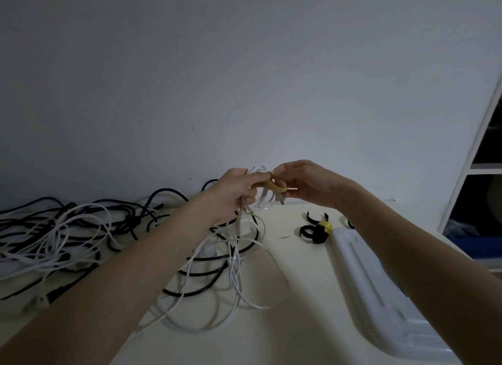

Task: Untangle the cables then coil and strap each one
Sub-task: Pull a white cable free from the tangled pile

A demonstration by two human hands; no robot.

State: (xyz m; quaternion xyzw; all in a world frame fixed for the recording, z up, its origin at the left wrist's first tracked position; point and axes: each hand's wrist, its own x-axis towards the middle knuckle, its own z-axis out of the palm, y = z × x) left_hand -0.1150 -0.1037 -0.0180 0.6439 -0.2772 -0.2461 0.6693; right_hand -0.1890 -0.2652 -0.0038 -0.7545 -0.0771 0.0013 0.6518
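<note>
A: Where is the coiled white cable point(261, 198)?

B: Just above the middle of the frame, held up off the cream table point(298, 324) in front of the pale wall point(244, 65). The left hand point(235, 192) has its fingers curled round the small bundle of loops, and a white plug hangs just below that fist.

A: And the yellow strap point(275, 187)?

B: It sits across the bundle, between the two hands. The right hand point(304, 184) pinches its end with thumb and fingertips, so both hands are closed on something.

A: What lies under them?

B: Loose white loops point(236, 280) trail down from the bundle onto the table, crossing a black cable point(206, 272) at centre. Further out, at the left of the frame, a big tangle of black and white cables point(62, 237) spreads along the wall.

A: And to the right?

B: A small heap of black and yellow spare straps point(316, 228) right of centre, touching the end of a long white plastic piece point(380, 296) that runs toward the lower right corner. A white shelf unit point(472, 152) stands at the right edge
</note>
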